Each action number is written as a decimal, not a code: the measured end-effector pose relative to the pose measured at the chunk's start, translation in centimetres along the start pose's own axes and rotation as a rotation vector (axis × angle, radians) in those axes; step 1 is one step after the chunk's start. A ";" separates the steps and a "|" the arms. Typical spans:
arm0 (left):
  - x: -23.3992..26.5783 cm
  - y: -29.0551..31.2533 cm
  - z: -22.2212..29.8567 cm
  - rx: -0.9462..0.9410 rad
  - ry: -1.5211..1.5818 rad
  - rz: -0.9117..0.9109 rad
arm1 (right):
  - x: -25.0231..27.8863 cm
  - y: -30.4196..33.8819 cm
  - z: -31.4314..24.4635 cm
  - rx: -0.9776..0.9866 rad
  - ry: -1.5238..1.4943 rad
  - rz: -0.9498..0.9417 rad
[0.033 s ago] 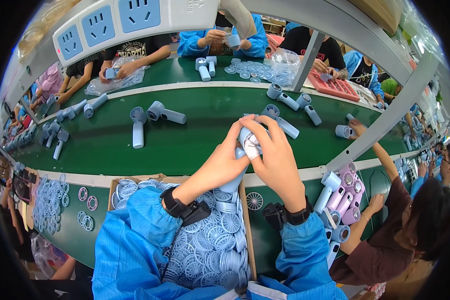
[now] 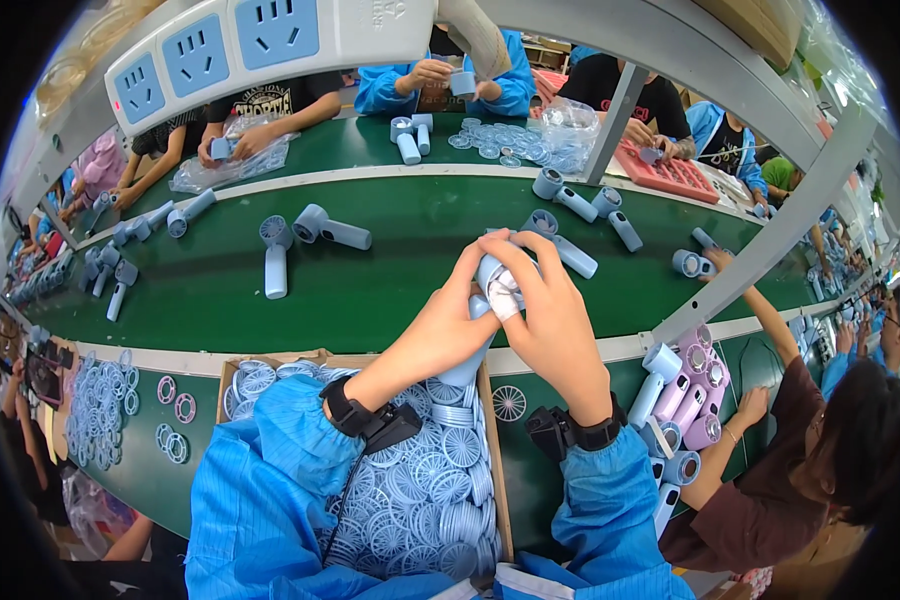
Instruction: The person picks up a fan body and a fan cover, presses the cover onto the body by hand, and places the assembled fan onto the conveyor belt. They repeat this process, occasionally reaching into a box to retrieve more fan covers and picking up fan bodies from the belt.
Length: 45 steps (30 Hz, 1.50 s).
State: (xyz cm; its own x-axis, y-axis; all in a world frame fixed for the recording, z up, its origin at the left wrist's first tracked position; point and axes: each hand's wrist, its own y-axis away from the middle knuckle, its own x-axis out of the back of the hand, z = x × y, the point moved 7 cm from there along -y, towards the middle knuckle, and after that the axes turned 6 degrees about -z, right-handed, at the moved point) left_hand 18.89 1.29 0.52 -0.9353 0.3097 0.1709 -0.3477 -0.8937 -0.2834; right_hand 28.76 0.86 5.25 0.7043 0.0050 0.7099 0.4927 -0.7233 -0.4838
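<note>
My left hand and my right hand close together round the head of a light-blue handheld fan. Its handle slants down below my left hand. White wrapping covers the thumb of my right hand, which presses at the fan's head; the fingers of both hands meet over its far side. Under my left forearm stands a cardboard box heaped with round light-blue fan grilles. One loose grille lies on the green table right of the box.
Beyond my hands, a green conveyor belt carries several blue handheld fans. Blue rings lie at left. Blue and purple fans are at right beside a co-worker. A metal post and power strip frame the space.
My hands and the fan in them look the same. At the right, the fan by the co-worker's hand on the belt has turned slightly.
</note>
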 end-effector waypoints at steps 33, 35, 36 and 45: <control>4.2 0.0 1.2 -0.026 0.239 0.298 | -7.5 4.7 17.4 -0.544 0.428 -0.791; 4.0 -0.1 1.0 -0.009 0.254 0.287 | -6.4 3.3 16.3 -0.420 0.400 -0.633; 3.9 -0.2 0.8 -0.019 0.252 0.288 | -5.7 2.7 15.4 -0.357 0.386 -0.553; 3.3 0.1 2.4 -0.175 0.172 0.264 | -0.8 0.0 5.4 -0.175 -0.916 -0.079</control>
State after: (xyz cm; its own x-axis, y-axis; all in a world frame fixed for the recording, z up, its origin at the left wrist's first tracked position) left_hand 15.92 1.44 3.32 -0.9865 0.1386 -0.0873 -0.0841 -0.8858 -0.4565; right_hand 30.97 4.58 1.86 0.8370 0.5468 0.0211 0.5248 -0.7911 -0.3142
